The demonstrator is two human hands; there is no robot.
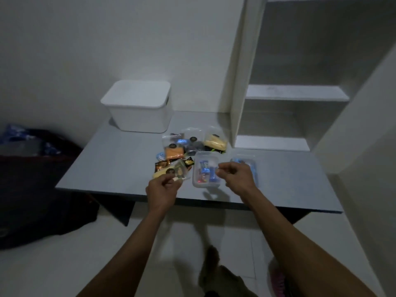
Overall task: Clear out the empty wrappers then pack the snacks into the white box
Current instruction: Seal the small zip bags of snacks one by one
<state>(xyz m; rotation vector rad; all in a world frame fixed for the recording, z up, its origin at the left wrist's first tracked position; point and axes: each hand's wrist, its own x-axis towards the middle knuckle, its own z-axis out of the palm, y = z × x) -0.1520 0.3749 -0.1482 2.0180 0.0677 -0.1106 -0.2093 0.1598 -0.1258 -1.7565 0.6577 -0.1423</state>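
Toward the rear left corner of the grey table (278, 185) I see the white box (139, 108), lid on, standing against the wall. In front of the white box and to its right lies the pile of snack packets (188, 146): clear bags with orange, dark and pale yellow contents, plus small brown and blue sachets. Nearer to me than the white box, a clear plastic tray (203, 174) holds blue and red wrapped pieces; a second clear tray (246, 163) sits just beside it on the right. My left hand (164, 189) has its fingers curled shut on the near edge of a clear packet (171, 171) with pale contents at the front of the pile. My right hand (233, 174) hovers over the two trays, fingers curled in; I cannot tell whether it holds anything.
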